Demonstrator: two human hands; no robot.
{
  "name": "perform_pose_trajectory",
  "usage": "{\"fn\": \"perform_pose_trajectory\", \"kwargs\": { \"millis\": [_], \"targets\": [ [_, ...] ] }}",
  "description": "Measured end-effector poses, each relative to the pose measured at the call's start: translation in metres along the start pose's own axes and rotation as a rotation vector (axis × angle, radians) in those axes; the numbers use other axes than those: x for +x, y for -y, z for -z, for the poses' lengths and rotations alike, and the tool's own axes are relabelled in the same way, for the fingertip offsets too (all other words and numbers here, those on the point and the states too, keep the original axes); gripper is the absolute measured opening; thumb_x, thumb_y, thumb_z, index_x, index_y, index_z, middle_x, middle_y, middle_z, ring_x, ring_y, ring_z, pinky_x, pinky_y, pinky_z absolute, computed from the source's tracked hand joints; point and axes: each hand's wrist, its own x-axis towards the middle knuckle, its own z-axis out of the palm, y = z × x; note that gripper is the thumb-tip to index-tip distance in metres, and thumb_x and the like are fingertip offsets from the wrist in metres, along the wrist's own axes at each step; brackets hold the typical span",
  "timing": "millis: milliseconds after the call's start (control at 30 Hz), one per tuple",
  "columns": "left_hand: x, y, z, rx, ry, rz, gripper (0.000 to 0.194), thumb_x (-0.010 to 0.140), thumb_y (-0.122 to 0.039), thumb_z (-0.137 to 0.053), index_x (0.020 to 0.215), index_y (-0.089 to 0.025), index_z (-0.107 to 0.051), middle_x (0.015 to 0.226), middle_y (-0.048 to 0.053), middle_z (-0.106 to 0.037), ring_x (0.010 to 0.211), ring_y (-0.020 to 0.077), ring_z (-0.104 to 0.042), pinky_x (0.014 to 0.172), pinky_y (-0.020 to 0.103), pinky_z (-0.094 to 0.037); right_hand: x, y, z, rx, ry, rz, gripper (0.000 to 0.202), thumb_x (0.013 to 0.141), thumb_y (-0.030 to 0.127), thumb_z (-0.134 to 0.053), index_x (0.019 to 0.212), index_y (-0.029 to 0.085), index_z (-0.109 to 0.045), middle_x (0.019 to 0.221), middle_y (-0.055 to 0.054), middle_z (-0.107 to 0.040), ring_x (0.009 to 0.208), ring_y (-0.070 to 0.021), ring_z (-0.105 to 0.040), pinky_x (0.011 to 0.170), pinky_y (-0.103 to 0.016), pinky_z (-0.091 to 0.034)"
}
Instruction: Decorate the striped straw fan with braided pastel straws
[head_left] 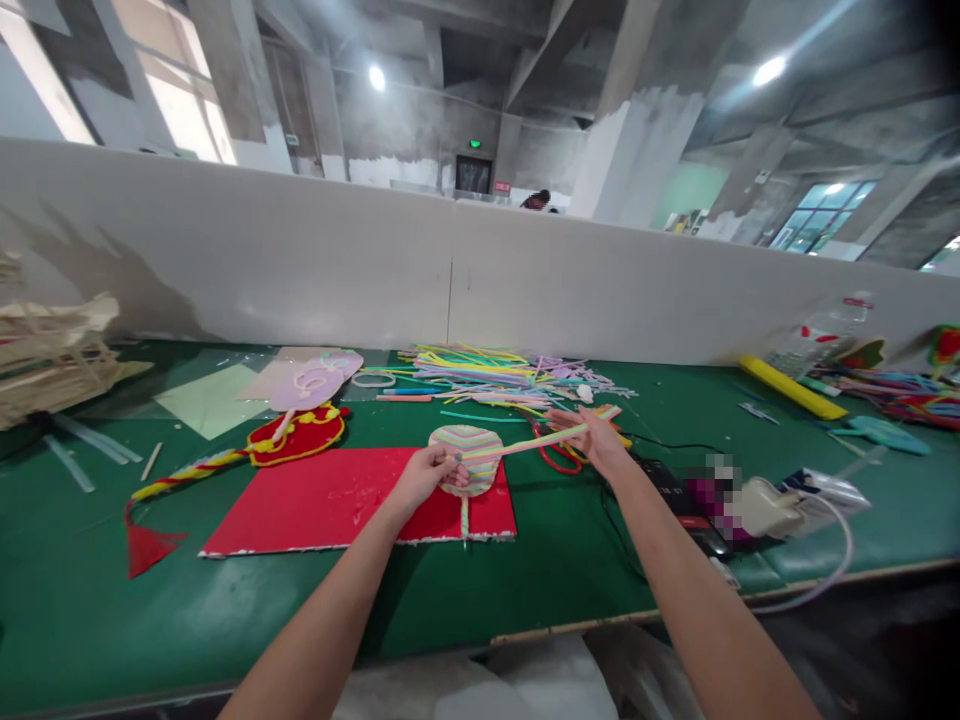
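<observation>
Over a red board (315,500), my left hand (429,480) is closed, pinching the left end of a bundle of pastel pipe cleaners (541,440). The bundle stretches to the right, where my right hand (600,442) grips its other end between thumb and fingers. A round fan with pastel stripes (469,440) lies on the board's right end, its wrapped handle pointing toward me. My left fingers cover part of the fan; whether they touch it I cannot tell. Red-handled scissors (556,460) lie beneath the bundle, close to my right hand.
Loose pipe cleaners (480,372) are heaped near the white partition (337,270). A red-and-yellow fan (296,436) with a tassel lies left, beside a lilac fan (315,380). At right are a black box (664,490), a glue gun (765,508) with a cable, and a yellow bar (791,388).
</observation>
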Motion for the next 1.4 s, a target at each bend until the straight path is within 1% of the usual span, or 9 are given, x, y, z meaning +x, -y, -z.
{"fn": "perform_pose_trajectory", "kwargs": {
  "millis": [100, 233, 333, 467, 633, 733, 1000, 1167, 1400],
  "targets": [
    [0.001, 0.002, 0.005, 0.006, -0.012, -0.011, 0.035, 0.059, -0.043, -0.069, 0.070, -0.014, -0.055, 0.064, 0.004, -0.067, 0.055, 0.0154, -0.063, 0.057, 0.027, -0.050, 0.002, -0.001, 0.011, -0.088, -0.033, 0.003, 0.049, 0.084, 0.045, -0.034, 0.082, 0.010, -0.068, 0.060, -0.010, -0.067, 0.058, -0.0174, -0.060, 0.060, -0.029, -0.043],
    [0.001, 0.002, 0.006, 0.011, -0.010, -0.020, 0.033, 0.061, -0.042, -0.069, 0.071, -0.014, -0.056, 0.064, 0.004, -0.067, 0.055, 0.0150, -0.063, 0.057, 0.027, -0.050, -0.001, -0.005, 0.024, -0.208, -0.014, -0.013, 0.056, 0.075, 0.059, -0.044, 0.083, 0.009, -0.068, 0.032, 0.000, -0.047, 0.031, -0.0104, -0.038, 0.041, -0.025, -0.031],
    [0.000, 0.000, 0.003, 0.027, 0.009, 0.006, 0.034, 0.060, -0.044, -0.069, 0.068, -0.014, -0.055, 0.062, 0.003, -0.067, 0.053, 0.0151, -0.062, 0.055, 0.027, -0.050, -0.006, -0.007, 0.027, -0.263, -0.022, 0.077, 0.053, 0.072, 0.058, -0.049, 0.084, 0.010, -0.067, 0.029, 0.004, -0.041, 0.029, -0.0075, -0.030, 0.035, -0.021, -0.023],
    [-0.001, -0.003, 0.001, 0.034, 0.021, 0.024, 0.037, 0.058, -0.047, -0.069, 0.067, -0.014, -0.055, 0.062, 0.003, -0.067, 0.053, 0.0148, -0.062, 0.055, 0.026, -0.050, -0.012, -0.005, 0.026, -0.284, -0.046, 0.105, 0.048, 0.070, 0.054, -0.056, 0.085, 0.011, -0.066, 0.031, 0.004, -0.045, 0.030, -0.0069, -0.033, 0.034, -0.019, -0.023],
    [-0.002, -0.003, 0.003, 0.040, 0.026, 0.021, 0.036, 0.060, -0.046, -0.068, 0.069, -0.013, -0.055, 0.063, 0.003, -0.067, 0.054, 0.0148, -0.062, 0.055, 0.026, -0.049, -0.009, -0.005, 0.027, -0.201, -0.065, 0.016, 0.064, 0.078, 0.063, -0.033, 0.084, 0.008, -0.066, 0.029, 0.000, -0.045, 0.026, -0.0077, -0.035, 0.031, -0.019, -0.024],
    [-0.001, -0.003, 0.003, 0.042, 0.024, 0.030, 0.036, 0.059, -0.045, -0.069, 0.068, -0.013, -0.054, 0.062, 0.003, -0.066, 0.054, 0.0149, -0.062, 0.055, 0.026, -0.049, -0.006, -0.008, 0.030, -0.169, -0.051, 0.015, 0.066, 0.081, 0.061, -0.028, 0.091, 0.007, -0.064, 0.029, 0.000, -0.045, 0.025, -0.0081, -0.035, 0.031, -0.019, -0.024],
    [-0.001, -0.002, 0.001, 0.000, 0.009, 0.029, 0.036, 0.056, -0.043, -0.071, 0.066, -0.013, -0.054, 0.062, 0.003, -0.067, 0.054, 0.0152, -0.062, 0.055, 0.027, -0.049, 0.003, -0.012, 0.028, -0.018, -0.170, 0.120, 0.060, 0.074, 0.055, -0.049, 0.107, 0.006, -0.057, 0.027, 0.005, -0.041, 0.024, -0.0077, -0.032, 0.030, -0.018, -0.019],
    [-0.002, -0.003, 0.000, -0.067, -0.052, -0.001, 0.039, 0.054, -0.043, -0.072, 0.070, -0.013, -0.054, 0.062, 0.004, -0.067, 0.053, 0.0147, -0.062, 0.055, 0.026, -0.048, 0.002, -0.017, 0.002, 0.131, -0.155, 0.211, 0.059, 0.069, 0.060, -0.051, 0.104, 0.013, -0.057, 0.026, 0.012, -0.025, 0.025, -0.0041, -0.017, 0.030, -0.018, -0.016],
    [-0.001, -0.004, -0.003, -0.118, -0.098, -0.041, 0.042, 0.053, -0.045, -0.072, 0.072, -0.013, -0.053, 0.062, 0.004, -0.068, 0.054, 0.0138, -0.062, 0.057, 0.025, -0.048, -0.017, -0.040, -0.091, 0.211, 0.003, 0.131, 0.038, 0.059, 0.046, -0.069, 0.079, 0.015, -0.061, 0.039, 0.010, -0.036, 0.032, -0.0020, -0.027, 0.031, -0.016, -0.016]
  ]
}}
